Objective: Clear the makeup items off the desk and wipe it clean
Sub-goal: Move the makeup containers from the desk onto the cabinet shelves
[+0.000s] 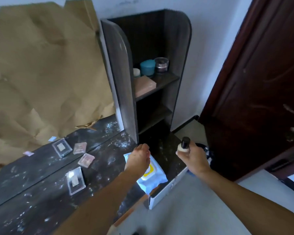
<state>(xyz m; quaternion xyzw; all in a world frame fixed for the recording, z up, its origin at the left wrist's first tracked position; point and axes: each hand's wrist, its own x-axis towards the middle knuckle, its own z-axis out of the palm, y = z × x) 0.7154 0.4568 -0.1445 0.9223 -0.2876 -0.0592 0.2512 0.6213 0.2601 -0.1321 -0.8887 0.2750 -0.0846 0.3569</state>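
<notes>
A small cream bottle [183, 147] with a black cap is gripped upright in the right hand [196, 156], whose fingers are curled round its body, above the right end of the desk [41, 192]. To its left, the left hand [139, 156] is held over a blue-and-white wipes pack [154, 177], fingers loosely curled with nothing in them; whether the pack is touched cannot be told. The pack lies at the desk's near right corner. Farther left, the dark desktop is marked with white powdery smears, and two clear cases [75, 180] and two pink palettes [86, 160] are scattered flat on it, apart from one another. Beyond the hands, a dark shelf unit [178, 65] is set on the desk's far right end; on its upper shelf a teal jar [147, 67], a clear jar [161, 64] and a pink box [144, 85] are kept. Crumpled brown paper [41, 65] is spread behind the desk on the left, and a dark wooden door [261, 82] is seen at the right.
</notes>
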